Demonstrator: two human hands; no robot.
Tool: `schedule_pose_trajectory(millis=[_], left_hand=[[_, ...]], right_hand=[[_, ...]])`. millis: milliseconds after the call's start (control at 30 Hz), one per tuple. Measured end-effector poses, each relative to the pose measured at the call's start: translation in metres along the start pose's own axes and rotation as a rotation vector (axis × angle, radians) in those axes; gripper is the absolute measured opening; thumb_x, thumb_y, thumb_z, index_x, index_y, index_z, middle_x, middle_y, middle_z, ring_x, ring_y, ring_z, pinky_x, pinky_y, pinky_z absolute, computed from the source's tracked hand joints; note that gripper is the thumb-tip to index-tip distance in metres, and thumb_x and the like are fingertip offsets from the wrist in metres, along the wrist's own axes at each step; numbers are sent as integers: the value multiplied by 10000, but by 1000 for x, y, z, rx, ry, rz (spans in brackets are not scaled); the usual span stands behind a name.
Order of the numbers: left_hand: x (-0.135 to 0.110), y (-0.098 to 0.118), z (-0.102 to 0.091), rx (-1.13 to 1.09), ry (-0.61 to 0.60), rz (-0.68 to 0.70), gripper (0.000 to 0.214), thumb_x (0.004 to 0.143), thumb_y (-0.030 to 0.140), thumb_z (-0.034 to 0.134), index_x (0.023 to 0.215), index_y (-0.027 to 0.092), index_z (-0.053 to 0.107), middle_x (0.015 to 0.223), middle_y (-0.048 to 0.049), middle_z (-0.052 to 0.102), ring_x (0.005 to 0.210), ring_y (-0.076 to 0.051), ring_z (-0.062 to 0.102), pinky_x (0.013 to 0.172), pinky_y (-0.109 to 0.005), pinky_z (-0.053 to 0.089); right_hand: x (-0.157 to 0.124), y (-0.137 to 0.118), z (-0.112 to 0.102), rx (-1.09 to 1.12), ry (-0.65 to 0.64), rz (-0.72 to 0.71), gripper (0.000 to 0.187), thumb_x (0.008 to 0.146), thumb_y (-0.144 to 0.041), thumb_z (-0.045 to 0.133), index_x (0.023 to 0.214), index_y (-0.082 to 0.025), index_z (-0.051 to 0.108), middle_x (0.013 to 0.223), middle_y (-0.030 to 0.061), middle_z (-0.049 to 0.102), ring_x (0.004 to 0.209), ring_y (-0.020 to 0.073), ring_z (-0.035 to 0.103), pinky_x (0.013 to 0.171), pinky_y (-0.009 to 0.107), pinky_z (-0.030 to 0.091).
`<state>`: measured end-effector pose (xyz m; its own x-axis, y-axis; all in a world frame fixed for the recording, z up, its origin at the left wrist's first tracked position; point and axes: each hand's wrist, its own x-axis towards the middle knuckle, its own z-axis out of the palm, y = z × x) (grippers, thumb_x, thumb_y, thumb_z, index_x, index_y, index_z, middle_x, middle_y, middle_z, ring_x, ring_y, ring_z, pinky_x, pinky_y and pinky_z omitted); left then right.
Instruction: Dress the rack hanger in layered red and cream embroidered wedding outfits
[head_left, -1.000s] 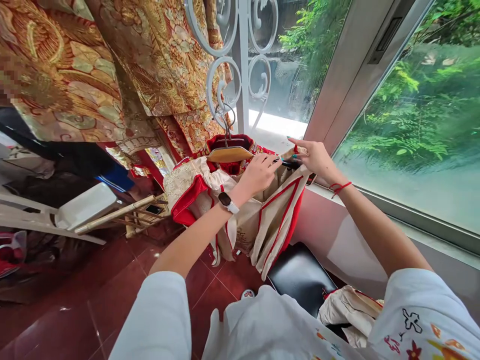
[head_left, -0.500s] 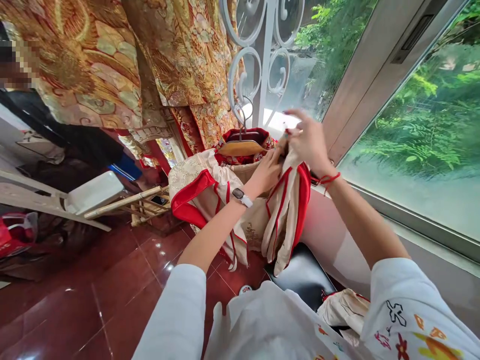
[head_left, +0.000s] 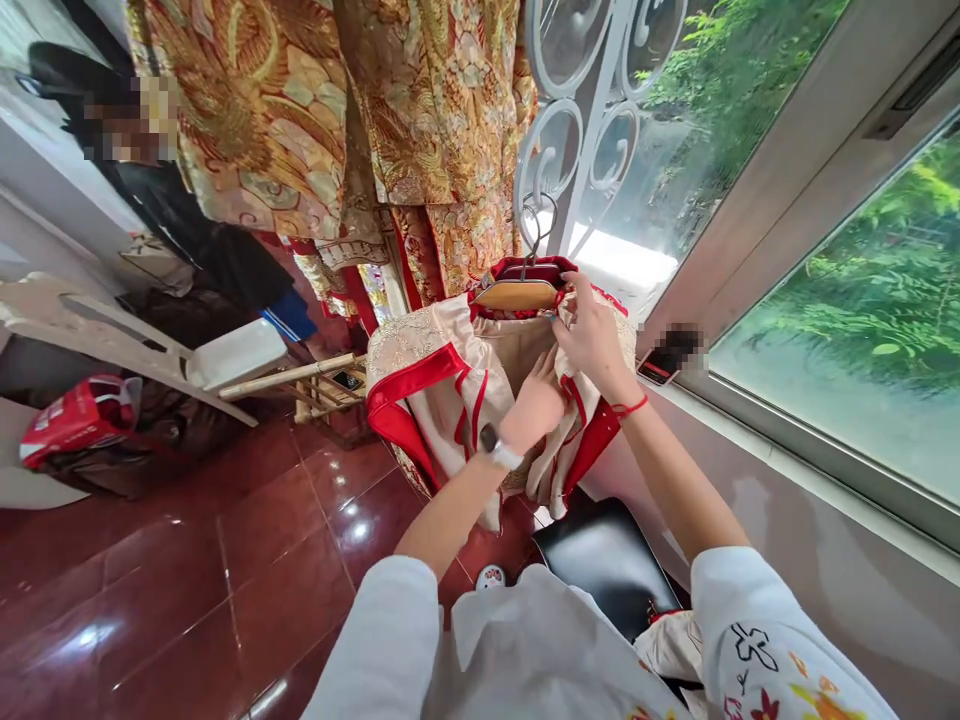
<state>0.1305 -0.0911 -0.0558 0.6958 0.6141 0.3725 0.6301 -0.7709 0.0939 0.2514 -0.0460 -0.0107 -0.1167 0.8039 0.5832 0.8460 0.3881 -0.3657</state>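
Observation:
A cream jacket [head_left: 420, 340] with red trim and gold embroidery hangs on a wooden hanger [head_left: 517, 293], its front spread apart. My left hand [head_left: 536, 402], below a white-banded watch [head_left: 499, 447], lies against the inner edge of the jacket's right-hand front panel. Its fingers stretch upward, their tips partly hidden by the cloth. Higher up, my right hand [head_left: 592, 330], with a red string bracelet [head_left: 630, 406], pinches the jacket's right shoulder edge beside the hanger. Red patterned cloth shows behind the collar.
Gold embroidered garments [head_left: 262, 120] hang behind, beside a white metal scroll grille [head_left: 581, 130]. A phone [head_left: 660, 355] lies on the windowsill. Below are a black stool seat [head_left: 611, 560] and a bamboo frame [head_left: 322, 385]. A person in dark clothes [head_left: 202, 240] is at the left, near a white chair [head_left: 232, 350].
My right hand has come down from above the shoulder to the collar edge beside the hanger. My left hand has slid lower along the front panel. The view has swung left.

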Motion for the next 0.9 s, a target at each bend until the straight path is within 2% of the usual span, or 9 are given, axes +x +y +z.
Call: schedule_pose_trajectory(millis=[133, 200, 267, 367, 433, 533, 667, 800, 900], left_hand=[[-76, 13, 20, -308, 262, -500, 337, 915, 80, 430, 1167, 188, 627, 1210, -147, 677, 1154, -245, 658, 999, -405, 532], [-99, 17, 50, -513, 307, -791, 259, 918, 108, 477, 1127, 201, 597, 1068, -117, 699, 949, -208, 707, 854, -350, 572], [-106, 19, 86, -676, 272, -956, 264, 884, 153, 600, 1142, 201, 571, 1019, -93, 699, 795, -189, 709, 748, -330, 571], [-93, 16, 130, -830, 314, -972, 365, 810, 200, 733, 1142, 203, 581, 1004, -63, 705, 768, -180, 700, 750, -322, 560], [-82, 13, 147, -922, 418, -910, 265, 828, 189, 700, 1078, 205, 614, 981, -48, 718, 832, -180, 699, 815, -319, 550], [-75, 7, 159, -1035, 490, -815, 127, 849, 160, 630, 968, 200, 654, 963, -52, 738, 903, -193, 694, 883, -327, 531], [-86, 6, 169, -1083, 467, -827, 114, 823, 153, 640, 930, 189, 651, 952, -71, 742, 908, -206, 691, 853, -325, 531], [-98, 8, 174, -1113, 427, -798, 87, 839, 176, 632, 926, 186, 632, 928, -74, 727, 849, -190, 683, 804, -308, 527], [-98, 3, 175, -1002, 520, -900, 257, 806, 177, 687, 1055, 190, 623, 1017, -93, 720, 936, -220, 684, 854, -341, 529]], right_hand=[[-20, 5, -9, 125, -57, -21, 639, 899, -257, 458, 1521, -219, 315, 1058, 125, 639, 915, 287, 608, 855, 462, 507], [-36, 2, -14, 255, -83, 2, 608, 927, -288, 466, 1516, -247, 322, 1048, 101, 624, 878, 252, 604, 827, 430, 521], [-57, -3, -17, 398, -23, 50, 545, 940, -312, 493, 1472, -276, 381, 1043, 76, 607, 877, 222, 599, 809, 392, 524], [-99, -12, -15, 514, 210, 147, 430, 913, -311, 574, 1336, -278, 501, 1000, 38, 586, 883, 188, 586, 809, 346, 504], [-128, -18, -6, 565, 314, 252, 332, 908, -307, 589, 1232, -260, 537, 896, 3, 560, 789, 159, 563, 744, 307, 486], [-158, -20, 23, 585, 230, 426, 371, 867, -371, 653, 1188, -245, 516, 835, -19, 546, 701, 147, 540, 660, 280, 470], [-168, -15, 70, 343, 162, 569, 643, 667, -438, 823, 1166, -215, 485, 1017, 84, 626, 902, 249, 610, 767, 363, 511], [-166, -6, 89, 423, 252, 629, 348, 856, -357, 581, 1141, -204, 452, 983, 113, 659, 860, 242, 654, 770, 378, 525], [-174, 1, 87, 566, 235, 571, 278, 884, -341, 531, 1125, -227, 453, 921, 66, 664, 811, 204, 662, 767, 348, 534]])
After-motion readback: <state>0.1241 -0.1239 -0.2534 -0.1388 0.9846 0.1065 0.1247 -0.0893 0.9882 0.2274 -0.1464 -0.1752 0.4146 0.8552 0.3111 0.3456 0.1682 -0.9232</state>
